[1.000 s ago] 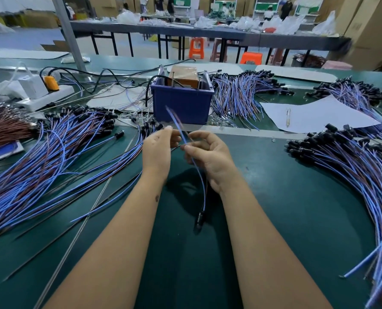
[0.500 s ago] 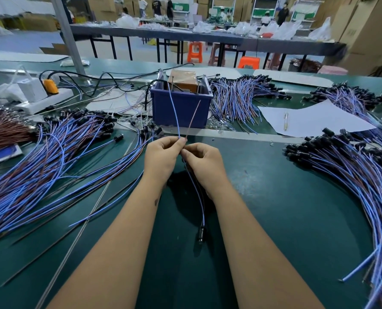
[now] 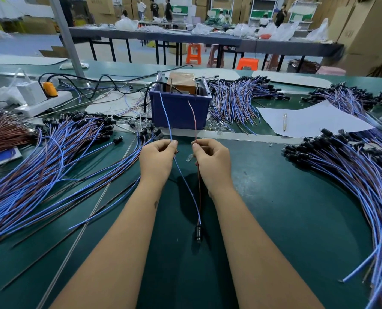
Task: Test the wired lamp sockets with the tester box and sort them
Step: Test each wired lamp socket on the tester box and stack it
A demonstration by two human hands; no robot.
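Moved: our hands have spread apart, splitting the leads.
Left hand (image 3: 156, 158): pinches blue wire (image 3: 166, 117).
Right hand (image 3: 212, 159): pinches red wire (image 3: 194, 121).
Socket (image 3: 198, 234): hangs near us, above the surface (image 3: 274, 208).
Risk: we could miss the tester box (image 3: 181, 103) contacts if the tips sway.

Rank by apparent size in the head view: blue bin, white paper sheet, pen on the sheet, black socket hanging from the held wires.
1. white paper sheet
2. blue bin
3. black socket, pen: look alike; the socket is nearer the camera, so unranked.

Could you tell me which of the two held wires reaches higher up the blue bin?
The blue wire in the left hand; the red wire stops lower.
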